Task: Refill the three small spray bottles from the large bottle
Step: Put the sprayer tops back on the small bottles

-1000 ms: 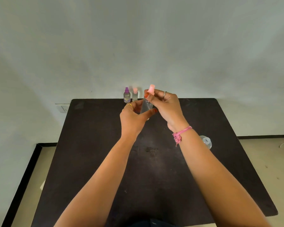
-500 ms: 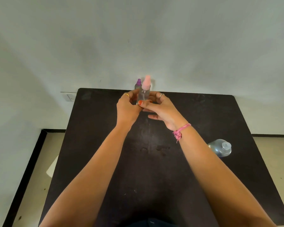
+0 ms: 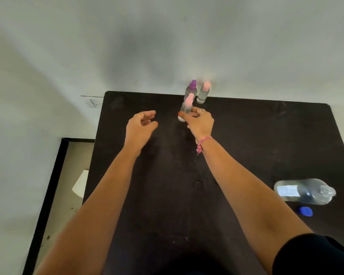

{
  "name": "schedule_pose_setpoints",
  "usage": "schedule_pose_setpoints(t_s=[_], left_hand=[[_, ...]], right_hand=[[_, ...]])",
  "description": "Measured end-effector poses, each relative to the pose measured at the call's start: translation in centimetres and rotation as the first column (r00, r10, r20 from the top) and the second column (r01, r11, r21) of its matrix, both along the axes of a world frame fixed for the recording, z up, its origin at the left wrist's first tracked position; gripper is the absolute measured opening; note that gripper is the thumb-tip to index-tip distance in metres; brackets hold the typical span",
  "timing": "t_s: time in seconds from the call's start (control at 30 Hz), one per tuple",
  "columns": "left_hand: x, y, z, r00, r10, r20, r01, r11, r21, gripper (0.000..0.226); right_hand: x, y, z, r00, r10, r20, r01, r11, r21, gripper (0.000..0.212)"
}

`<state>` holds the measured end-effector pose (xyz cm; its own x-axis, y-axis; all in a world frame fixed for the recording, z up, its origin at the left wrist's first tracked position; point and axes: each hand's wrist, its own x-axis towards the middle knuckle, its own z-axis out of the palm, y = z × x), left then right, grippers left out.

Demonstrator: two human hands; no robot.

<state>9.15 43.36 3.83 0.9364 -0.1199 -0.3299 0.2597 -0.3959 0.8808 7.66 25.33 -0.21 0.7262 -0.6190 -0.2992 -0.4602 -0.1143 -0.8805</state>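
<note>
Letting go, the left hand has come off the pink-capped spray bottle and hangs loosely curled, empty. Right hand pinches it alone, setting it near the table's far edge beside two others; looks like the last one done. Large bottle lies uncapped by the right edge.
</note>
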Motion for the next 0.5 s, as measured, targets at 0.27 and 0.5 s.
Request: schedule_pose_setpoints(t_s=[0.27, 0.5], left_hand=[[1.5, 1.0, -2.9, 0.992, 0.066, -0.106, -0.075, 0.993, -0.089, 0.029], [1.7, 1.1, -4.5, 0.983, 0.089, -0.159, -0.107, 0.988, -0.110, 0.029]], right_hand=[[5.0, 1.1, -4.1, 0.999, -0.052, 0.015, 0.053, 0.995, -0.082, 0.042], [7.4, 2.0, -4.4, 0.976, -0.156, 0.150, 0.156, 0.988, 0.013, 0.033]])
